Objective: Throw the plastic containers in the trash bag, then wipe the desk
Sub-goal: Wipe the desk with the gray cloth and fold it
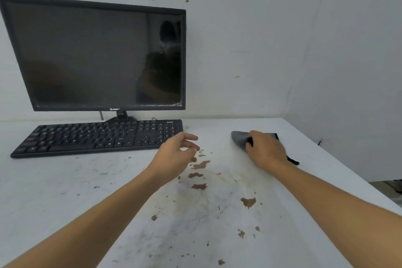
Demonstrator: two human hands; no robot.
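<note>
The white desk point(65, 191) is smeared with grey marks and dotted with brown stains point(201, 164) down its middle. A grey cloth point(239, 139) with a black edge lies on the desk at the far right. My right hand point(265, 150) rests on top of it, fingers closed on the fabric. My left hand point(178, 152) hovers just above the stains beside the keyboard, fingers loosely curled and holding nothing. No plastic containers or trash bag are in view.
A black keyboard point(97, 137) lies at the back left, with a dark monitor point(95, 56) behind it against the white wall. The desk's right edge point(339, 159) runs diagonally, with floor beyond it.
</note>
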